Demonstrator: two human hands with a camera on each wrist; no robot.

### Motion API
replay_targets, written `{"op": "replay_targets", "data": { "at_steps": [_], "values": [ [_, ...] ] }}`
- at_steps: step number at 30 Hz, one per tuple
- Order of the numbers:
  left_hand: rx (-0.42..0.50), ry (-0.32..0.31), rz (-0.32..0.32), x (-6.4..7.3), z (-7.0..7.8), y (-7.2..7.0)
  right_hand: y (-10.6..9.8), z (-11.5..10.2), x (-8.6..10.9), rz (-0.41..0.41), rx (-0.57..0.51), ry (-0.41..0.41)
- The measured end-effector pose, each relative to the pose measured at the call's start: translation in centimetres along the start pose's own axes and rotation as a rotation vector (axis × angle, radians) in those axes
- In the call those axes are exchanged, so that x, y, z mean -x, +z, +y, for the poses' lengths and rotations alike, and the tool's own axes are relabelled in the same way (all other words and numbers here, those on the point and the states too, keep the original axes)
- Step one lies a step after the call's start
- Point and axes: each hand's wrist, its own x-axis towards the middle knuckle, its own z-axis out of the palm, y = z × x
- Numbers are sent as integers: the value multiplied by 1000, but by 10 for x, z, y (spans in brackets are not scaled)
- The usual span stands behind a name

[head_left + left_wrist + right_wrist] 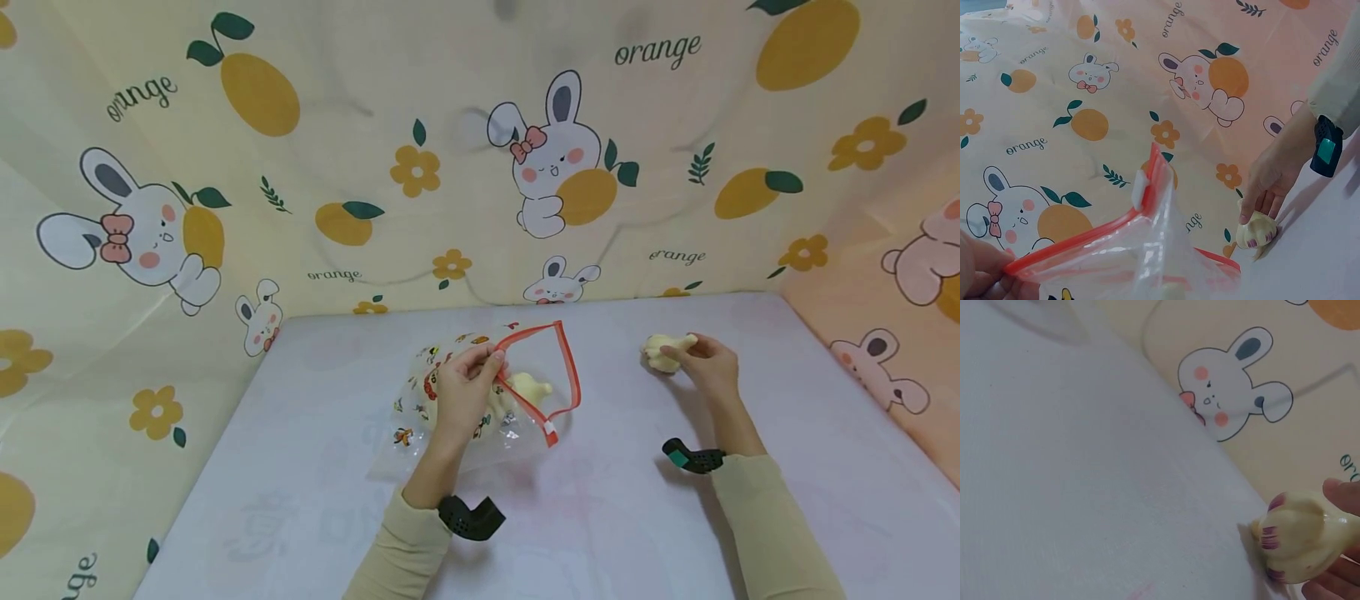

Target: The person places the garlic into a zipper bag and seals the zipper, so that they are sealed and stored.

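My left hand pinches the red-edged rim of a clear printed zip bag that lies on the table with its mouth spread wide. Inside the bag, a pale garlic bulb shows near the opening. Off to the right, my right hand holds another garlic bulb by its stem, thumb on one side and fingers on the other. Purple streaks mark this bulb in the right wrist view, its root end close over the table. A white slider sits on the bag's red zip.
A white-covered table carries everything. Behind it and along both sides hangs a cream cloth printed with rabbits and oranges. Each wrist wears a black camera band, such as the one on the right wrist.
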Motion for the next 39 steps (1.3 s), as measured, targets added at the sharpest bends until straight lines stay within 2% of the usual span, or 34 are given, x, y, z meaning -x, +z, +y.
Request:
{"op": "replay_targets", "data": {
  "at_steps": [6,15,31,39],
  "values": [
    [-3,-11,1,0,1,0,2,2,-2,-33,24,8],
    [10,-2,-10,0,-1,1,3,4,-3,-78,92,-22],
    [15,9,-11,-1,-2,1,3,7,-5,-70,98,1],
    [12,5,-12,-1,-2,1,2,5,-3,-84,50,40]
  ]
}}
